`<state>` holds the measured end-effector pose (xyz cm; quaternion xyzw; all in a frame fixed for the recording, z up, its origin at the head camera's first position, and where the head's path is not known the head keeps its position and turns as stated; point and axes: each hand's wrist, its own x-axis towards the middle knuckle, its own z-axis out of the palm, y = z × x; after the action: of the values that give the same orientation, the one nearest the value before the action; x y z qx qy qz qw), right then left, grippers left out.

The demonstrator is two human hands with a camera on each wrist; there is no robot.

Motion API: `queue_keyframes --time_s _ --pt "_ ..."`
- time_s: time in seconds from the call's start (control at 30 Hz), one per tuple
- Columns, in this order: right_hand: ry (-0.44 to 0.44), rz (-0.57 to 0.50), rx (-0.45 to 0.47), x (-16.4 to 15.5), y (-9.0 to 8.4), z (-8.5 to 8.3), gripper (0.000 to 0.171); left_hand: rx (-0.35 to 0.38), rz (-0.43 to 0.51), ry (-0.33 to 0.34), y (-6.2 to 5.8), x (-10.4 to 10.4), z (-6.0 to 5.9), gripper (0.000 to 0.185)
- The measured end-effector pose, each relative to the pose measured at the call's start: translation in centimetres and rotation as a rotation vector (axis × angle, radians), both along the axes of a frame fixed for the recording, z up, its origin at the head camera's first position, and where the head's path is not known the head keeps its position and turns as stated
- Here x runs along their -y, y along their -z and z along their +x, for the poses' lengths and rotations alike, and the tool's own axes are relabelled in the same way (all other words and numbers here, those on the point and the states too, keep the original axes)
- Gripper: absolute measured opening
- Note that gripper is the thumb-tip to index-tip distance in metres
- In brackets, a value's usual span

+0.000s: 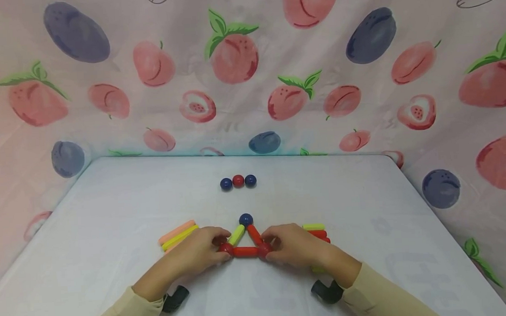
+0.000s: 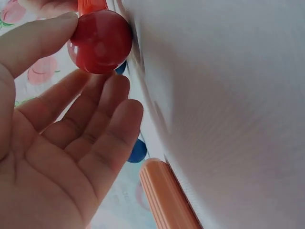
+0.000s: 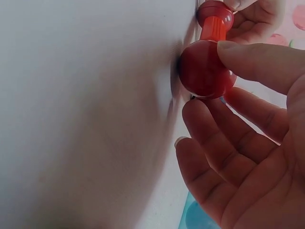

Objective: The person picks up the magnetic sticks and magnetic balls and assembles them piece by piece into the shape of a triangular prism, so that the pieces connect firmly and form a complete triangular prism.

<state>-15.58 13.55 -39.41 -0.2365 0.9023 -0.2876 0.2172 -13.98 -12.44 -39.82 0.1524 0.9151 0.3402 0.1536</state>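
A triangle of rods and balls lies on the white table. My left hand [image 1: 199,250] pinches its left red ball [image 2: 102,42] between thumb and fingers. At the opposite corner, the right red ball [image 3: 205,69] is pinched by my right hand [image 1: 298,247]. Between these two balls runs a red rod [image 1: 245,252]. A yellow-green rod [image 1: 236,235] forms the left side and another red rod [image 1: 254,234] the right side. Both slope up to a dark blue ball [image 1: 245,219] at the far corner. The fingers partly cover both red balls in the head view.
Farther back on the table [image 1: 323,183], two blue balls and a red ball [image 1: 238,180] stand in a row. Orange and yellow rods [image 1: 180,236] lie beside my left hand. Red and yellow-green rods [image 1: 314,227] lie partly hidden behind my right hand. A fruit-print cloth [image 1: 233,116] hangs behind.
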Motion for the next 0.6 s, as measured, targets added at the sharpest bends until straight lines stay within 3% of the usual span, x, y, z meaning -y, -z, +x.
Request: queue_keyframes --time_s 0.2,0.6 --pt "0.009 -0.008 0.008 -0.07 0.01 0.27 0.038 -0.007 0.037 0.017 -0.02 0.19 -0.06 0.025" --pt "0.041 -0.013 0.007 -0.49 0.12 0.39 0.036 -0.026 0.023 0.023 0.15 -0.27 -0.17 0.024"
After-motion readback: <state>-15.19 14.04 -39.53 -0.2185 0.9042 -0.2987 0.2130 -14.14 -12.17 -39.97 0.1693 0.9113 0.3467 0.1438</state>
